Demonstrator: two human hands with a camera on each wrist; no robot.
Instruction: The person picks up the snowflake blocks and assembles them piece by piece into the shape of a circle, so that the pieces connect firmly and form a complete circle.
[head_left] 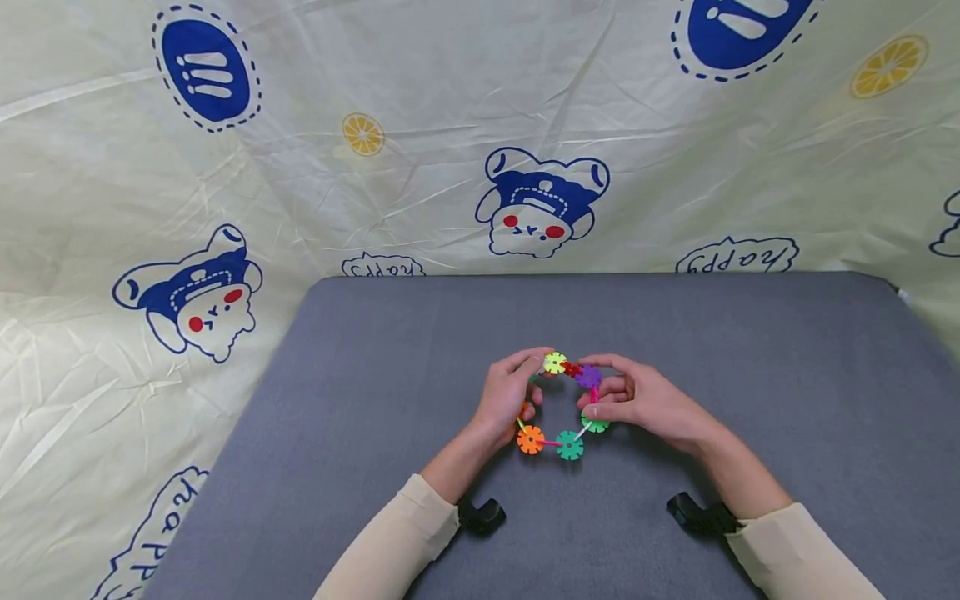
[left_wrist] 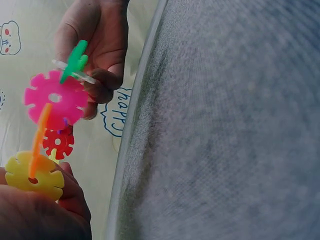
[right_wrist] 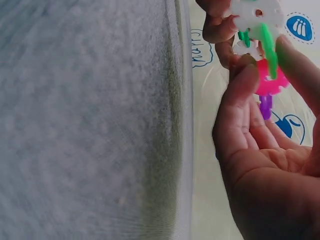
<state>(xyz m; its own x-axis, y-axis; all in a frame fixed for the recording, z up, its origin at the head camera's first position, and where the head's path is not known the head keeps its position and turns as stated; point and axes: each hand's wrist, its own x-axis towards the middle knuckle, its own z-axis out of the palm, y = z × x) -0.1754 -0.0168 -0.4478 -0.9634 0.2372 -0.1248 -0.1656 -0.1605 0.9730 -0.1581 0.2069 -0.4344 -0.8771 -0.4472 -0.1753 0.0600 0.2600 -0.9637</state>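
A ring of notched plastic discs, joined edge to edge in many colours, is held up between both hands. My left hand (head_left: 506, 398) grips its left side, near a yellow-green disc (head_left: 555, 363) and an orange disc (head_left: 531, 440). With thumb and fingers my right hand (head_left: 648, 402) pinches the right side, by a purple disc (head_left: 590, 377) and a green disc (head_left: 596, 424). A teal disc (head_left: 569, 446) forms the near part. The left wrist view shows a pink disc (left_wrist: 56, 96) edge-on to an orange one; the right wrist view shows a white disc (right_wrist: 257, 14). Fingers hide some joints.
The grey cloth-covered table (head_left: 390, 367) lies beneath the hands. Behind it hangs a pale printed sheet (head_left: 435, 192) with cartoon figures. A black strap mount (head_left: 483, 517) sits at the left wrist, and another black mount (head_left: 701, 514) at the right.
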